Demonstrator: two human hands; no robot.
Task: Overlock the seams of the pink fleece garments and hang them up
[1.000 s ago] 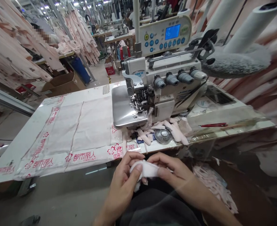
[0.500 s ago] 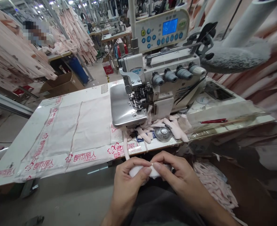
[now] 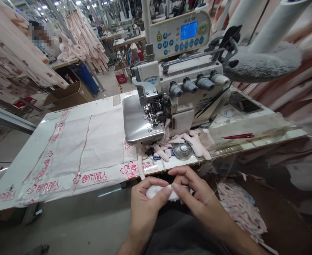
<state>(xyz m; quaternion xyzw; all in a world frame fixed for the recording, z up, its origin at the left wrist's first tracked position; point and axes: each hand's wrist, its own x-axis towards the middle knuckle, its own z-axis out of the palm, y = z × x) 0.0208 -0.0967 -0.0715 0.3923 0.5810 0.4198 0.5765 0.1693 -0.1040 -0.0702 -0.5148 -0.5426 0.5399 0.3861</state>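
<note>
Both hands meet below the front edge of the sewing table, over my lap. My left hand [image 3: 147,200] is closed, its thumb pressing a small white piece of fluffy fabric [image 3: 154,191] against the curled fingers. From the other side my right hand [image 3: 195,193] grips the same piece, its thumb on the fabric and its forefinger arched just above. Most of the cloth is hidden within the fingers. Beyond the hands stands an overlock sewing machine [image 3: 182,106] with a shiny metal plate [image 3: 138,122] at its left.
Pale fabric scraps [image 3: 198,147] lie around a clear round dish [image 3: 182,151] by the machine. Red tweezers [image 3: 238,136] rest at the right. Plastic-covered cloth [image 3: 102,141] spreads over the table's left. A box of scraps [image 3: 240,209] sits below right. A person [image 3: 41,35] is far left.
My right forefinger has lifted away from the fabric, while the thumb stays on it. The left hand keeps its hold. The view has shifted slightly.
</note>
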